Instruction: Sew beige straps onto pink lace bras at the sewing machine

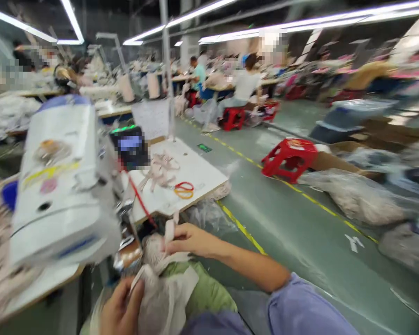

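A pale beige garment piece [157, 293] hangs in front of me over a green cloth on my lap. My left hand [122, 307] pinches its light edge at the lower left, thumb and fingers pressed together. Farther up, my right hand [185, 239] grips a narrow light fabric strip [169, 231] that loops up between thumb and fingers. Both hands are just right of the white sewing machine [63, 186], whose metal presser area [127, 251] sits close to the cloth. Some blur hides the fine detail of the fabric.
On the white tabletop [202, 167] lie orange-and-red-handled scissors [184, 190] and several beige strap pieces [160, 170]. A small display panel [130, 145] stands by the machine. A red stool [289, 158] and plastic-wrapped bundles [356, 195] are on the floor at right. People sit working farther back.
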A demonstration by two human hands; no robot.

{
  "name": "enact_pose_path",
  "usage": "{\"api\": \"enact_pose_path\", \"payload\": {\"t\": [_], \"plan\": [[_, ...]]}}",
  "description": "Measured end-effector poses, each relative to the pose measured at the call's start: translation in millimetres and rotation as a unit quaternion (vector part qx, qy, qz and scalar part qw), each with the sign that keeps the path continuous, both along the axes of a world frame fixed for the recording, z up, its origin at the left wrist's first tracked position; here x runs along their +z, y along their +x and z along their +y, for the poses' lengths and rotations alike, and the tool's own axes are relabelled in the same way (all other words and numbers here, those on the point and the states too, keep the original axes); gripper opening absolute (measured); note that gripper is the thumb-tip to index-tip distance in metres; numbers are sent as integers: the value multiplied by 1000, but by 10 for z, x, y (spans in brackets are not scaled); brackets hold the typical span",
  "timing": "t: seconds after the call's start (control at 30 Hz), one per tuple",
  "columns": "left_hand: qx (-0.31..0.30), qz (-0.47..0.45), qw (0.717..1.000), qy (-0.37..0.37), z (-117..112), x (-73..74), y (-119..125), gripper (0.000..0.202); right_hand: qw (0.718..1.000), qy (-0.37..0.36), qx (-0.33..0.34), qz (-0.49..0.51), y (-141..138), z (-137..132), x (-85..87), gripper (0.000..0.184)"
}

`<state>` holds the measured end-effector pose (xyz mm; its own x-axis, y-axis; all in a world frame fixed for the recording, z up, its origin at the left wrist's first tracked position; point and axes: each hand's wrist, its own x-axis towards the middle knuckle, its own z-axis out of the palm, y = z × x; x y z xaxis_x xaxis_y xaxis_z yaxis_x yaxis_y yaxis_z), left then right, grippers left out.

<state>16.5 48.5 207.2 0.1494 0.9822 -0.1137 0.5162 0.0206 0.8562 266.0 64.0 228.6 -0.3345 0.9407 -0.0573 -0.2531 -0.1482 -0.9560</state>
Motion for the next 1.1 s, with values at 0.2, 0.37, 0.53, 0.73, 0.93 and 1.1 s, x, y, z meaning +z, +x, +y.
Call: {"api": "enact_pose_path", "payload": {"t": [0.2,0.37,0.53,0.73,0.93,1.1], "plan": [[-42,-25,999,-8,-35,56,-58,33,994,-95,53,-10,-264,-236,-284,34],[-63,-42,997,-24,-108,58,-38,29,998,-1,70,-10,-504,-239,-213,28],[-86,-28,996,-28,-86,81,-47,28,990,89,34,-101,-593,-164,-157,26],[-144,-69,986,56,-152,-104,-34,19,994,64,9,-87,-633,-89,-212,27],[-62,-8,984,168,-176,-288,-38,32,997,-34,54,-48,-547,205,-179,37],[-115,59,976,177,79,3,-115,33,997,-47,21,-51,-399,548,-259,39]]}}
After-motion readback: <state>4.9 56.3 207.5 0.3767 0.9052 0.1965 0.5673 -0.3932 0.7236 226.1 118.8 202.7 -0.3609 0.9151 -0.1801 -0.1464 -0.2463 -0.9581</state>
